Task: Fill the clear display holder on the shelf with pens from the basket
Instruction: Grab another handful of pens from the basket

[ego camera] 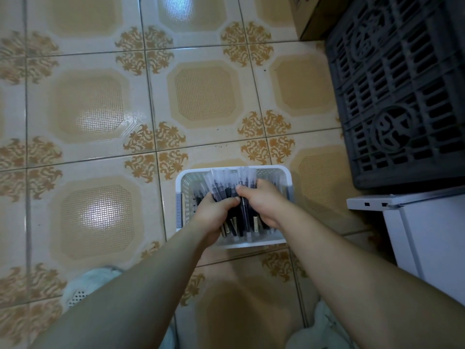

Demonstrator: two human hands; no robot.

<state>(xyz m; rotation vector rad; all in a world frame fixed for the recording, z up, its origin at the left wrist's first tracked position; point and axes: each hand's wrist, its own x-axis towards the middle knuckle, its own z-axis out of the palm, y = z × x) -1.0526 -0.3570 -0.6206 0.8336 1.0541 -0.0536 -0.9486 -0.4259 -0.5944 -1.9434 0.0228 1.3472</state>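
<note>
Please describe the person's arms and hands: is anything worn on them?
Both arms are bare up to the frame's edge: no sleeves show. The left hand and right hand wear no gloves. No watch, bracelet or ring is visible, though the fingers are partly hidden among pens.

One white basket (182, 187) sits on the floor, holding a bundle of pens (227, 190) too crowded to count. Two hands reach in: left hand (214, 212), right hand (261, 200). One dark crate (397, 91) stands at the right edge.
</note>
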